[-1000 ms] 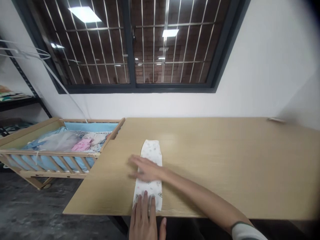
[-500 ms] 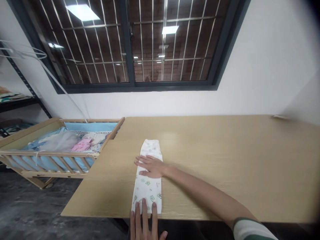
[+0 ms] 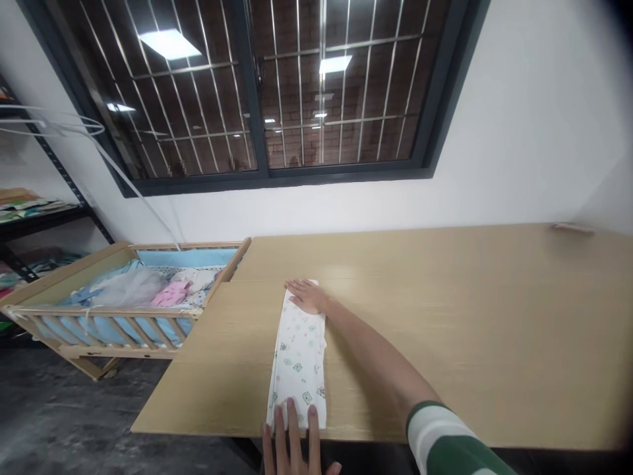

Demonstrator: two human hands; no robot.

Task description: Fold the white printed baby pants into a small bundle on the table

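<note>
Near end: the left hand [image 3: 299, 464] lies palm down with fingers extended and slightly spread, gripping nothing. Its fingertips [image 3: 291, 408] overlap the near end of the white printed cloth [image 3: 299, 359], at the table edge closest to the body. Use this hand as the anchor: apply light, even downward pressure, and avoid drawing the cloth over the edge.

Between the hands: the cloth lies lengthwise on the table [image 3: 420, 336] as a narrow strip. Its border left of the hands shows more than one layer; the opposite border has a small irregularity nearer the right hand. The step in hand appears to be pressing the strip flat. Check that the layers align along both borders, and work out any ripple toward the side rather than trapping it.

Far end: the right hand [image 3: 307, 297] rests flat across the cloth's far end, fingers pointing left, grasping nothing. Recommended stroke: run the palm along the length, away from the anchor. Excess pressure could skew the upper layer.

Beyond, to the left of the right hand: a wooden crib [image 3: 119, 314] adjoins the table, well apart from the cloth.
</note>
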